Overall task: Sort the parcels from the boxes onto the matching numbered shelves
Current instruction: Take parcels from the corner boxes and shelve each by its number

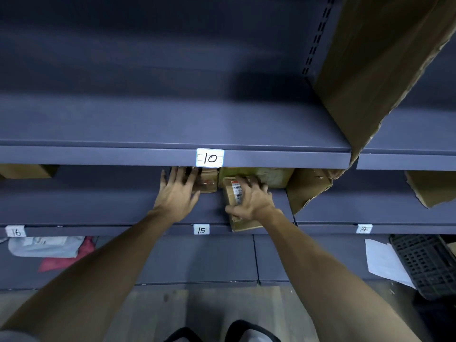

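The person is working at the shelf marked 15 (201,230), with both arms reaching in under the shelf marked 10 (210,158). The right hand (251,202) is lying over a small brown parcel (238,219) with a white printed label; its fingers (256,185) are curling over the parcel's far end and the thumb is pressing its near left side, so the hand is gripping it. The parcel is sitting at the front edge of shelf 15, its near end overhanging the lip just right of the number tag. The left hand (176,191) is lying flat with fingers spread apart, pressing against another brown parcel (206,183) further back, beside a taped carton (271,176).

The overhang looks like the main risk: if the right hand lets go before pushing the parcel deeper, it could tip off the front edge toward the floor. Pushing it hard could also knock the rear parcels askew, or wedge it against the torn cardboard divider (306,191) near the shelf's right end.
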